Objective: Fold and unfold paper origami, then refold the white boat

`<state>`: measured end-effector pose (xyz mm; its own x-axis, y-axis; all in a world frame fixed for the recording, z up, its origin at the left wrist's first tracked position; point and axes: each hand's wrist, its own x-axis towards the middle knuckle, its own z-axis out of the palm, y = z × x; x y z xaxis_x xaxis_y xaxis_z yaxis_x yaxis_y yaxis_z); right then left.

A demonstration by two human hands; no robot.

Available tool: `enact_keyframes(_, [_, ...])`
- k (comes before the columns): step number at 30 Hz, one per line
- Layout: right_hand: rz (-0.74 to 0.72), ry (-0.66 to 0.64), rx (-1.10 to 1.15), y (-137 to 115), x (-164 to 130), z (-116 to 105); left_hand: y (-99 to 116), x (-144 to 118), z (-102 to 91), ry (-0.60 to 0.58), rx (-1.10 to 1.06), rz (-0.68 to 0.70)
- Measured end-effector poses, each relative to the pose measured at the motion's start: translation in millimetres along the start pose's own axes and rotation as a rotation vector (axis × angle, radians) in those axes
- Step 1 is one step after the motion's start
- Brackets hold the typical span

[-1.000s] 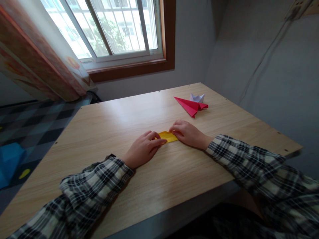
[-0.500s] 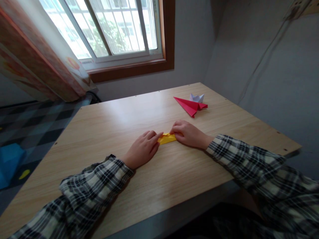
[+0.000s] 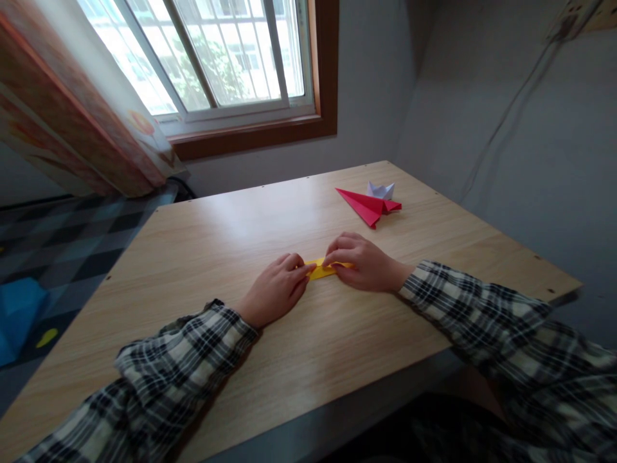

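Note:
A small strip of folded yellow paper [image 3: 320, 272] lies on the wooden table [image 3: 270, 379], between my two hands. The fingers of my left hand [image 3: 279, 286] are closed on its left end. From the other side, my right hand [image 3: 364, 262] pinches the paper, with thumb and fingers near its middle and right part. Much of both ends is covered by my fingers. Beyond my right hand rest a red paper plane [image 3: 369, 204] and, just behind it, a white paper boat [image 3: 380, 190].
The table stands below a window [image 3: 231, 58] with a brown frame. To the left hangs a patterned curtain [image 3: 72, 103] above a checked cloth surface [image 3: 87, 238], on which lies a blue object [image 3: 19, 312]. A cable [image 3: 506, 119] runs down the right wall.
The fingers of my right hand have shifted slightly left along the yellow paper, toward its middle. My left hand stays nearly in place. The plane and boat have not moved.

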<state>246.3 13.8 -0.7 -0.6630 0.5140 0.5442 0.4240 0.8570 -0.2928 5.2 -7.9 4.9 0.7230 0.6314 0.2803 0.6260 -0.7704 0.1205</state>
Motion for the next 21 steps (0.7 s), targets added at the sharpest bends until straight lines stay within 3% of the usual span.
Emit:
enact_keyframes(4, [-0.082, -0.073, -0.024, 1.4, -0.1, 3.2, 0.7, -0.1, -0.2, -0.001, 0.021, -0.002])
enact_keyframes(16, [-0.021, -0.145, -0.041, 7.4, 0.3, 4.7, 2.5, -1.3, -2.6, 0.056, 0.055, 0.008])
enact_keyframes(21, [-0.013, -0.146, -0.043, 6.5, 0.3, 4.4, 1.8, 0.2, -2.2, -0.007, 0.041, -0.002])
